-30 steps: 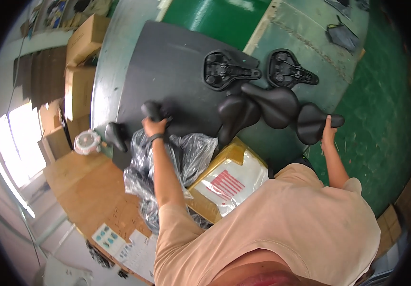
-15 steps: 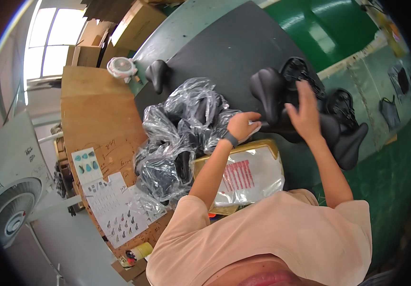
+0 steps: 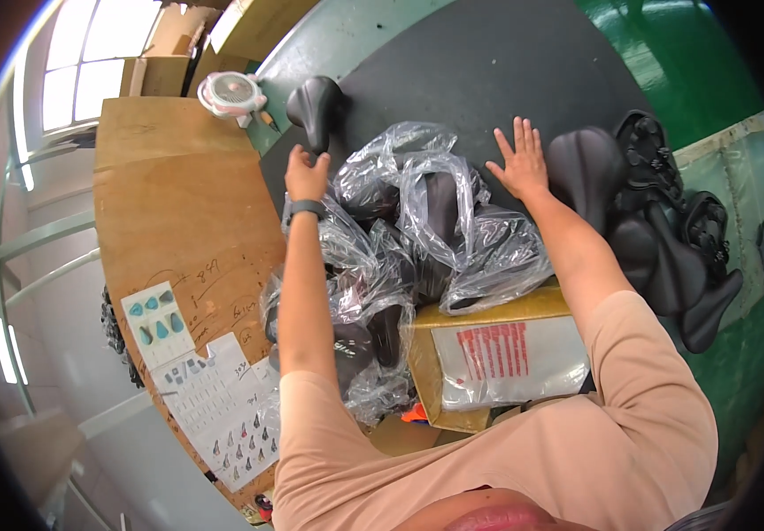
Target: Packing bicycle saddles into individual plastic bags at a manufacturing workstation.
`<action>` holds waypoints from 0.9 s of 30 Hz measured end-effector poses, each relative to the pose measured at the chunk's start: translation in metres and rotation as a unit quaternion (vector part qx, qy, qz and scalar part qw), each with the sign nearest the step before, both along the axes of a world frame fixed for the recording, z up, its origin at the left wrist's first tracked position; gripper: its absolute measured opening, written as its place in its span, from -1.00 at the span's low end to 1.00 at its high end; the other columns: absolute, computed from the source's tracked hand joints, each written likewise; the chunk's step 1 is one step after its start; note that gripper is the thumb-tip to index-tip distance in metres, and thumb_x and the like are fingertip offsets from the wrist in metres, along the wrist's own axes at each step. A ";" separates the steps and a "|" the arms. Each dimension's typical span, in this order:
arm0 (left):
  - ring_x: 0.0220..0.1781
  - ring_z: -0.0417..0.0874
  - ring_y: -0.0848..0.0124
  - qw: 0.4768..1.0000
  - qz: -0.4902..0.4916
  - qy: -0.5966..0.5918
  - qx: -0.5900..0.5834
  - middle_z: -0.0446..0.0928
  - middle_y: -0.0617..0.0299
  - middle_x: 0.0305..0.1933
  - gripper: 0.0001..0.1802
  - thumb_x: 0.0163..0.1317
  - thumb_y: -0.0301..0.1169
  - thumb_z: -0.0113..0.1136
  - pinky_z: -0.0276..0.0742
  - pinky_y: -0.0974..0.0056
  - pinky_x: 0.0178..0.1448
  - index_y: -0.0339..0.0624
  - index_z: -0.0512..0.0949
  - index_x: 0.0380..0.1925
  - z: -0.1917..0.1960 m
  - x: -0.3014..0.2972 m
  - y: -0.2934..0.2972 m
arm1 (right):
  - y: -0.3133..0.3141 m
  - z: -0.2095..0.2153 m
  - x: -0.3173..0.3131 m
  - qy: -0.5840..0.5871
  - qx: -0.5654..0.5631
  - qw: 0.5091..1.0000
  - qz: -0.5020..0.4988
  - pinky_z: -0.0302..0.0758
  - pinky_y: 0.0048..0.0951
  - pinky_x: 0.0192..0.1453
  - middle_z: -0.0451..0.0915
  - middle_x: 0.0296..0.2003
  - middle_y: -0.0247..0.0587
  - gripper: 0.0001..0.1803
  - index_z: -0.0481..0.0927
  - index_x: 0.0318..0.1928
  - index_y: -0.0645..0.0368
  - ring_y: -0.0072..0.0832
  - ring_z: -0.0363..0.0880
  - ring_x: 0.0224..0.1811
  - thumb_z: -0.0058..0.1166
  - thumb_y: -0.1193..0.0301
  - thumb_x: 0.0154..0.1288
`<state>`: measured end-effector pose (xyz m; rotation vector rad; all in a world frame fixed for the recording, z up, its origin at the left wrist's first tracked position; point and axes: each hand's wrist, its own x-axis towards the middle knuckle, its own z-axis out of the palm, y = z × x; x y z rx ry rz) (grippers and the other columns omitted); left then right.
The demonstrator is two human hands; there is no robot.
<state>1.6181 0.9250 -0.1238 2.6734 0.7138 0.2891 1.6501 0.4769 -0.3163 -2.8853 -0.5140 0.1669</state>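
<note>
My left hand (image 3: pixel 305 173), a dark band on its wrist, reaches to the narrow end of a black bicycle saddle (image 3: pixel 315 106) lying on the dark mat (image 3: pixel 479 71); the fingers touch or nearly touch it, and I cannot tell whether they grip it. My right hand (image 3: pixel 518 161) lies flat and spread on the mat, beside another black saddle (image 3: pixel 587 173). Between my arms lies a heap of saddles wrapped in clear plastic bags (image 3: pixel 417 226).
A cluster of bare black saddles (image 3: pixel 665 257) fills the right side on the green table. A cardboard box (image 3: pixel 497 354) with a plastic sleeve sits in front of me. A wooden board (image 3: pixel 178 221) with paper sheets lies left, and a small white fan (image 3: pixel 230 93) stands at the back.
The view has swung left. My left hand moved from the bagged heap out to the lone saddle. My right hand left the saddle cluster and now rests flat on the mat.
</note>
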 end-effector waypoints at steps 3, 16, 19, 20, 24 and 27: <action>0.51 0.58 -0.21 0.994 0.027 0.050 0.091 0.56 -0.36 0.45 0.10 0.17 0.06 0.58 0.49 -0.07 0.56 -0.38 0.34 0.56 -0.042 0.038 0.065 | -0.002 -0.006 0.008 -0.052 0.045 0.997 -0.016 -0.14 0.10 0.85 0.01 0.74 0.17 -0.17 0.25 0.71 -0.21 0.08 -0.08 0.80 0.05 -0.18 0.58; -0.61 0.66 0.36 0.938 0.103 0.115 -0.311 0.61 0.13 -0.54 -0.41 0.28 0.00 0.55 0.51 0.25 -0.59 -0.42 0.63 -0.41 -0.145 0.124 0.063 | 0.002 -0.023 0.010 -0.066 0.112 0.990 -0.048 -0.08 0.11 0.83 0.09 0.72 0.10 -0.20 0.41 0.63 -0.19 0.04 -0.04 0.80 0.17 -0.16 0.50; -0.61 0.64 0.38 0.950 -0.019 0.151 -0.273 0.63 0.11 -0.50 -0.40 0.29 0.04 0.52 0.49 0.26 -0.59 -0.43 0.65 -0.34 -0.108 0.114 -0.006 | -0.009 -0.023 0.010 -0.067 0.118 0.989 -0.061 -0.13 0.11 0.84 -0.01 0.75 0.11 -0.16 0.38 0.65 -0.17 0.04 -0.13 0.82 0.16 -0.20 0.49; -0.61 0.63 0.37 0.950 -0.057 0.176 -0.252 0.64 0.11 -0.49 -0.39 0.29 0.04 0.52 0.51 0.24 -0.57 -0.44 0.66 -0.29 -0.101 0.117 -0.060 | -0.025 -0.029 0.009 -0.056 0.110 0.990 -0.063 -0.17 0.12 0.85 -0.06 0.76 0.13 -0.12 0.36 0.66 -0.17 0.04 -0.19 0.83 0.17 -0.23 0.47; -0.35 0.79 0.06 0.963 -0.172 0.190 -0.081 0.73 -0.10 -0.32 -0.26 0.30 0.13 0.48 0.70 0.01 -0.21 -0.49 0.62 -0.06 -0.080 0.103 -0.144 | -0.030 0.032 0.014 0.123 0.052 0.991 -0.003 -0.26 0.21 0.84 -0.23 0.78 0.25 0.00 0.39 0.64 -0.02 0.17 -0.37 0.84 0.26 -0.26 0.35; 0.04 0.79 -0.26 0.971 -0.177 0.157 0.030 0.73 -0.39 -0.11 -0.15 0.31 0.22 0.42 0.63 -0.12 0.22 -0.54 0.56 0.02 -0.099 0.065 -0.219 | -0.055 0.124 -0.027 0.360 0.129 0.903 0.198 0.70 -0.04 0.26 0.83 0.02 0.13 -0.15 0.55 0.49 0.17 -0.07 0.84 0.08 0.27 -0.12 0.36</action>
